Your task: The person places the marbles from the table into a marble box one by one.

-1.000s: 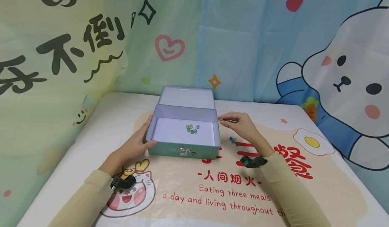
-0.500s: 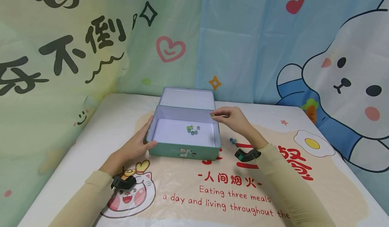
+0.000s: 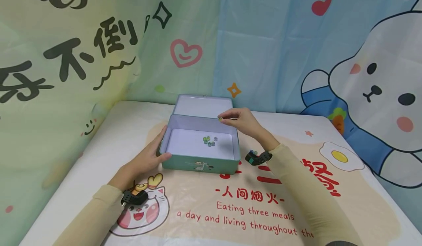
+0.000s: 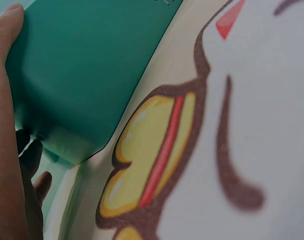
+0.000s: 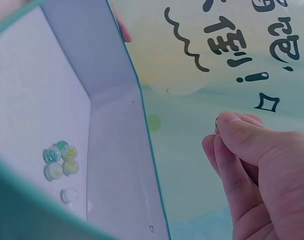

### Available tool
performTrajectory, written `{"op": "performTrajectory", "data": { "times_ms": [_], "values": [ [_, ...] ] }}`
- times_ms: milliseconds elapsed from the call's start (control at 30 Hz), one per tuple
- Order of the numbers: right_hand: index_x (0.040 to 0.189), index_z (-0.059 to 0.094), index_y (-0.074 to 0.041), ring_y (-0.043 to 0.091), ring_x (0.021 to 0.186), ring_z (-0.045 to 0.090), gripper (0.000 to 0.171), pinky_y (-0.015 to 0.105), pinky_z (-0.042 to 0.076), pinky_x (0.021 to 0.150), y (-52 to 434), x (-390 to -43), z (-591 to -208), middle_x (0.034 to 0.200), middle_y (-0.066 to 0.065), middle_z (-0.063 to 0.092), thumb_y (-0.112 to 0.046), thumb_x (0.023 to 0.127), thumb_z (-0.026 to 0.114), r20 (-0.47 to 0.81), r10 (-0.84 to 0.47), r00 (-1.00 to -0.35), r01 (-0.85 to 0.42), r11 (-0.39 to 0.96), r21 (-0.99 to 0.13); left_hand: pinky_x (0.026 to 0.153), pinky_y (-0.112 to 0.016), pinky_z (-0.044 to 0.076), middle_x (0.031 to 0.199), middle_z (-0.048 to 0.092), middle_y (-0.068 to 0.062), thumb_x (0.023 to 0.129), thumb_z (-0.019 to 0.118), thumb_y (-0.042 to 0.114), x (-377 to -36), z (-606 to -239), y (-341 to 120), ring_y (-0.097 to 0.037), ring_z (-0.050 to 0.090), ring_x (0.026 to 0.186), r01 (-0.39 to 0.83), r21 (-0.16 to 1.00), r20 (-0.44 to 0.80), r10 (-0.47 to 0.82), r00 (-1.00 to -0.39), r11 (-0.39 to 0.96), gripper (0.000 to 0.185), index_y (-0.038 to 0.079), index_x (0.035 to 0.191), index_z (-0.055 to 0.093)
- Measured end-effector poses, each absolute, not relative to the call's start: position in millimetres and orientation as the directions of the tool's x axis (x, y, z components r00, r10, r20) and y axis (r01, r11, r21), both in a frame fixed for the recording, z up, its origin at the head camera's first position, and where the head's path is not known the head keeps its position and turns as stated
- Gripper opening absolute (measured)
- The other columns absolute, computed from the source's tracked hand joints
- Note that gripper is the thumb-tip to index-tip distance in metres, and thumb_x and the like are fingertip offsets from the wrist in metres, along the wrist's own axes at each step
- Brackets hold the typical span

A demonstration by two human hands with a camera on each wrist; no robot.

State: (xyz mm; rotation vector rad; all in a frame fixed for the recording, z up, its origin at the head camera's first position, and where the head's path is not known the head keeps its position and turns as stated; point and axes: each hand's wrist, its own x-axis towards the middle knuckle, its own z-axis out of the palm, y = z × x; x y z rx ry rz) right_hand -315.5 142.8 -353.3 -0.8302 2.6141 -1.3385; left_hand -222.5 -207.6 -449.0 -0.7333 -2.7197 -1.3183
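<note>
An open teal tin box (image 3: 197,163) with a white inside stands on the table, its lid (image 3: 202,106) tilted back. Several glass marbles (image 3: 209,140) lie clustered on its floor, also seen in the right wrist view as marbles (image 5: 60,161). My left hand (image 3: 150,156) holds the box's near left corner (image 4: 67,100), thumb on the front wall. My right hand (image 3: 234,119) hovers over the box's far right part and pinches a small yellow-green marble (image 3: 220,119) at its fingertips (image 5: 222,131).
Two loose marbles (image 3: 253,152) lie on the printed tablecloth (image 3: 250,205) just right of the box, beside my right wrist. Cartoon fabric backdrops (image 3: 283,48) hang close behind the table and along its left side.
My right hand has carried the pinched marble leftward from beside the box's right wall to above the box's inside. The left hand and box have stayed put.
</note>
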Motion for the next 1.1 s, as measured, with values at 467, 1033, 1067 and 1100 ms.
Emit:
{"op": "performTrajectory", "data": {
  "times_ms": [467,1033,1067,1100],
  "values": [
    [0.11,0.072,-0.009,0.018,0.1,0.067,0.029,0.036,0.054,0.086,118,-332,-359,0.108,0.006,0.071,-0.025,0.086,0.07,0.126,-0.52,-0.845,-0.411,0.48,-0.775,0.116,-0.054,0.014,0.161,0.0,-0.008,0.088,0.062,0.022,-222,-448,-206,-0.029,0.007,0.148,0.428,0.731,0.236,0.391,-0.89,0.532,0.096,0.031,0.152,-0.01],
    [0.106,0.074,-0.009,0.014,0.093,0.068,0.024,0.03,0.055,0.08,100,-347,-378,0.104,0.004,0.073,-0.022,0.086,0.071,0.126,-0.587,-0.8,-0.473,0.488,-0.733,0.116,-0.055,0.014,0.161,-0.001,-0.01,0.089,0.062,0.03,-223,-451,-208,-0.028,0.006,0.148,0.429,0.729,0.238,0.391,-0.889,0.533,0.096,0.033,0.151,-0.01],
    [0.107,0.074,-0.009,0.014,0.093,0.068,0.025,0.029,0.055,0.08,99,-347,-379,0.104,0.003,0.073,-0.022,0.086,0.071,0.123,-0.588,-0.8,-0.473,0.49,-0.732,0.116,-0.055,0.014,0.161,-0.001,-0.01,0.089,0.062,0.028,-223,-451,-208,-0.028,0.006,0.148,0.43,0.73,0.239,0.391,-0.889,0.531,0.096,0.033,0.151,-0.01],
    [0.107,0.073,-0.009,0.013,0.093,0.068,0.025,0.029,0.055,0.08,98,-348,-381,0.104,0.004,0.073,-0.022,0.086,0.071,0.122,-0.588,-0.799,-0.472,0.489,-0.734,0.116,-0.055,0.014,0.161,0.0,-0.01,0.089,0.062,0.028,-223,-450,-208,-0.028,0.006,0.148,0.429,0.731,0.239,0.391,-0.889,0.531,0.096,0.033,0.151,-0.01]
  ]
}}
